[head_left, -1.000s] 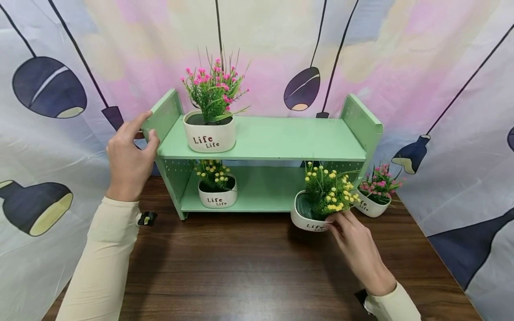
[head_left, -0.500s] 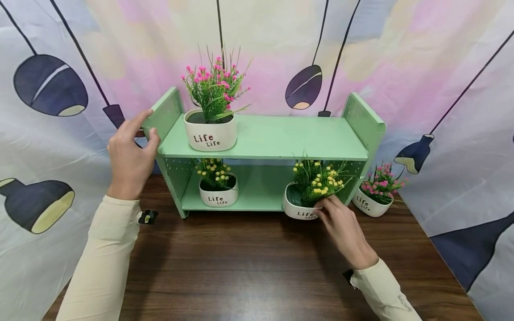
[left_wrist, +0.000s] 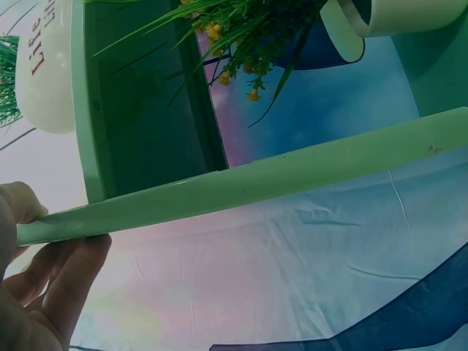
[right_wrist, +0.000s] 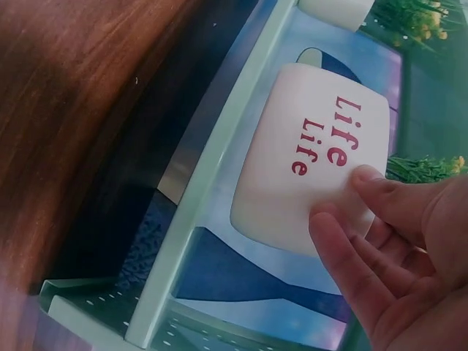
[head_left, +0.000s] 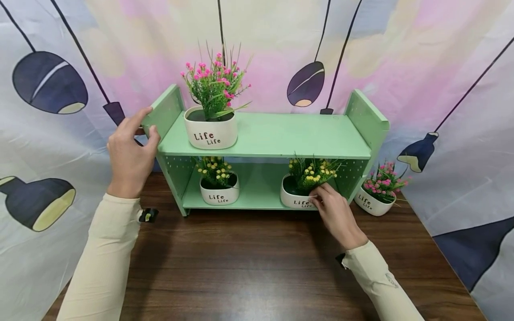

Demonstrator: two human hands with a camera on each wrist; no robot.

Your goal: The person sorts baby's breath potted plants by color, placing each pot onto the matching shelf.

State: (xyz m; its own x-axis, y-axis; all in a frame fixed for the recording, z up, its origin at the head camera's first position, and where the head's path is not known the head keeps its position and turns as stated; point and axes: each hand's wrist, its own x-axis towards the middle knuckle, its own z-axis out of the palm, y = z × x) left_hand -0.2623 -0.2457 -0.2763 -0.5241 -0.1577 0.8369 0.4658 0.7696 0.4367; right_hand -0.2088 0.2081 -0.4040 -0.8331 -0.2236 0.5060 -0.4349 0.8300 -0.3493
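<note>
a pale cloth backdrop (head_left: pixel 273 26) printed with dark hanging lamps spreads behind a brown wood-grain desk (head_left: pixel 241 258). on the desk stands a two-tier green shelf (head_left: pixel 297 133) with raised side panels. the upper tier carries the tall pink-flowered pot (head_left: pixel 212 133), upright toward its left end. in the lower tier, the right yellow-flowered pot (head_left: pixel 293 198) is at the front edge, toward the right; whether its base touches the board i cannot tell. the left yellow-flowered pot (head_left: pixel 218 195) stands upright near the other end of that tier. the small pink-flowered pot (head_left: pixel 371 205) is on the desk, just beside the shelf's right side. the hands are well apart: the left hand (head_left: pixel 130 154) grips the edge of the left side panel between thumb and fingers, and the right hand (head_left: pixel 333 214) pinches the right yellow-flowered pot at its rim. each white pot bears the word "life" twice in dark red lettering (right_wrist: pixel 340 131).
</note>
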